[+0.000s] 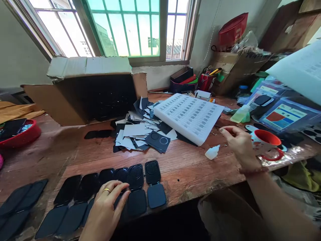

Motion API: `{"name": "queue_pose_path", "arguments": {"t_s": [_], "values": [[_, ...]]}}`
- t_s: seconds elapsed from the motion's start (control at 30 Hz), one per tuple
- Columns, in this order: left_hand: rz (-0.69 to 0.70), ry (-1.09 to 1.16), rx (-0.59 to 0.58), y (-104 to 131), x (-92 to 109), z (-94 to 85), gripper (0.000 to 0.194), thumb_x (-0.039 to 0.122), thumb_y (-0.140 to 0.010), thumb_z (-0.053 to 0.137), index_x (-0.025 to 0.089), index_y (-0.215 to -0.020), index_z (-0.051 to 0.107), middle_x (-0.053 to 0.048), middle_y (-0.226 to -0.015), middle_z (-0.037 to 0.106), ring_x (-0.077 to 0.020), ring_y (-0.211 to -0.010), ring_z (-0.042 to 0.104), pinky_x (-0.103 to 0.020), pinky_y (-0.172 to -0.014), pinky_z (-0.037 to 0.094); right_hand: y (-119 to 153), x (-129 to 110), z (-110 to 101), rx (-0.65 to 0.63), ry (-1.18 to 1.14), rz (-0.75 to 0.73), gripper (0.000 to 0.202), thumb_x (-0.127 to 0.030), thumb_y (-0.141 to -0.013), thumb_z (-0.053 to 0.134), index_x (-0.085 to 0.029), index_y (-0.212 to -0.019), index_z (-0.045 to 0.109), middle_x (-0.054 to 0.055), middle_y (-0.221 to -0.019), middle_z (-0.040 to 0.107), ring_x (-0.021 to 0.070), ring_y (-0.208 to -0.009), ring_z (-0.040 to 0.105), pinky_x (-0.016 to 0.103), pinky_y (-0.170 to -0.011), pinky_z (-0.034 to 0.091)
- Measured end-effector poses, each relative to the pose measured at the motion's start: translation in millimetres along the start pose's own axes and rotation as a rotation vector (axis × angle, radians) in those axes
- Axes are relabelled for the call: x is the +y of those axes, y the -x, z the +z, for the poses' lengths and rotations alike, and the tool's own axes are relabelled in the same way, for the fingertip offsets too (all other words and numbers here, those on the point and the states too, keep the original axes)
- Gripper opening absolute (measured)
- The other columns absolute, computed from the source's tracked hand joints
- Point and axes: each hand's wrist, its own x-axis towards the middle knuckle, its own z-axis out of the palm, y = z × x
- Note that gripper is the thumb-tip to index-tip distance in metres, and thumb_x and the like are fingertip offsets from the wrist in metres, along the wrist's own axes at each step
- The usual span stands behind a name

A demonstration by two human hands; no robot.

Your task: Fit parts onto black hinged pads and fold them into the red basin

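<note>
Open black compact cases [152, 172] lie in a row along the front of the table. Over this row is my left hand [107, 204], a ring on one finger. Its thumb and fingers are curled in at the hinge of one case [122, 173], hiding much of its lower half. To the right, my right hand [238, 144] is raised above the table beside a red and white mug [263, 140]. Thumb and forefinger are pinched together there; anything between them is too small to make out. A small white dropper bottle [212, 152] lies left of this hand.
Paper and black card pieces [135, 130] are heaped before an open cardboard box [100, 97]. A white foam block with a printed top [188, 115] leans on them. More black cases [22, 197] and a red basin [22, 135] are at left; plastic boxes [283, 110] stand right.
</note>
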Motion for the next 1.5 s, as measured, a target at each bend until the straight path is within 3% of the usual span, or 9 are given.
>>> {"name": "queue_pose_path", "arguments": {"t_s": [0.17,0.27,0.47,0.6,0.73,0.93,1.03,1.27,1.5], "values": [[0.037,0.052,-0.005,-2.5,11.8,10.9,0.033,0.049,-0.096,0.049,0.027,-0.094,0.074,-0.005,-0.095,0.068,-0.0233,-0.093,0.064,-0.035,-0.079,0.057,-64.4,-13.4,20.7,-0.338,0.11,-0.078,0.007,-0.024,-0.073,0.06,-0.02,-0.068,0.065,0.004,-0.071,0.07,0.0208,-0.066,0.062,0.031,-0.061,0.048],[0.031,0.067,-0.036,-3.9,20.7,15.5,0.028,0.043,-0.096,0.051,0.025,-0.096,0.073,-0.006,-0.097,0.065,-0.0246,-0.095,0.062,-0.039,-0.08,0.056,-80.0,-20.3,37.8,-0.443,0.231,-0.107,0.013,-0.013,-0.067,0.061,-0.022,-0.057,0.059,0.004,-0.062,0.065,0.0203,-0.062,0.059,0.031,-0.059,0.044],[0.013,0.032,-0.136,-7.5,43.0,20.5,0.017,0.022,-0.092,0.06,0.021,-0.103,0.073,-0.009,-0.099,0.061,-0.027,-0.099,0.057,-0.046,-0.086,0.054,-89.1,-32.7,52.4,-0.5,0.441,-0.147,0.034,-0.008,-0.062,0.068,-0.024,-0.046,0.042,0.005,-0.052,0.052,0.0255,-0.066,0.058,0.036,-0.062,0.043],[-0.018,-0.011,-0.191,-12.1,57.9,21.6,0.022,0.018,-0.089,0.065,0.023,-0.108,0.073,-0.009,-0.103,0.058,-0.0271,-0.102,0.054,-0.046,-0.09,0.053,-89.5,-52.0,34.3,-0.444,0.504,-0.202,0.038,-0.013,-0.068,0.071,-0.025,-0.051,0.04,0.005,-0.057,0.049,0.0304,-0.071,0.059,0.042,-0.066,0.043],[-0.056,-0.047,-0.247,-15.5,63.4,22.1,0.024,0.02,-0.088,0.067,0.024,-0.111,0.073,-0.009,-0.106,0.057,-0.0271,-0.105,0.052,-0.046,-0.093,0.051,-63.4,-86.9,14.4,-0.332,0.292,-0.341,0.014,-0.027,-0.08,0.065,-0.025,-0.069,0.056,0.005,-0.062,0.057,0.0264,-0.065,0.057,0.042,-0.065,0.044],[-0.062,-0.149,-0.324,-15.1,61.7,24.9,0.032,0.031,-0.09,0.065,0.03,-0.122,0.068,-0.01,-0.119,0.057,-0.032,-0.117,0.047,-0.052,-0.101,0.045,34.6,-134.6,63.1,-0.898,-0.363,-0.064,0.026,-0.045,-0.075,0.065,-0.02,-0.083,0.065,0.001,-0.063,0.062,0.0145,-0.052,0.054,0.029,-0.049,0.046],[-0.052,-0.2,-0.362,-16.1,62.3,24.5,0.034,0.034,-0.091,0.064,0.03,-0.124,0.067,-0.011,-0.124,0.057,-0.0335,-0.122,0.046,-0.053,-0.103,0.042,71.9,-141.3,97.0,-0.998,-0.509,0.075,0.026,-0.041,-0.071,0.068,-0.018,-0.081,0.062,0.0,-0.062,0.06,0.0123,-0.05,0.054,0.026,-0.048,0.047],[-0.03,-0.208,-0.421,-22.1,63.9,19.7,0.033,0.036,-0.091,0.064,0.027,-0.123,0.067,-0.013,-0.126,0.058,-0.0343,-0.124,0.047,-0.053,-0.103,0.041,99.2,-137.6,126.7,-0.997,-0.473,0.064,0.015,-0.03,-0.074,0.059,-0.018,-0.082,0.062,0.001,-0.066,0.063,0.0133,-0.054,0.057,0.025,-0.049,0.047],[0.002,-0.206,-0.389,-22.4,61.8,20.4,0.033,0.033,-0.089,0.067,0.026,-0.121,0.068,-0.012,-0.125,0.06,-0.0334,-0.122,0.048,-0.052,-0.104,0.041,110.0,-133.1,139.5,-0.818,-0.24,-0.152,0.012,-0.013,-0.075,0.057,-0.019,-0.067,0.063,0.003,-0.069,0.064,0.0179,-0.067,0.056,0.031,-0.065,0.044]]}}
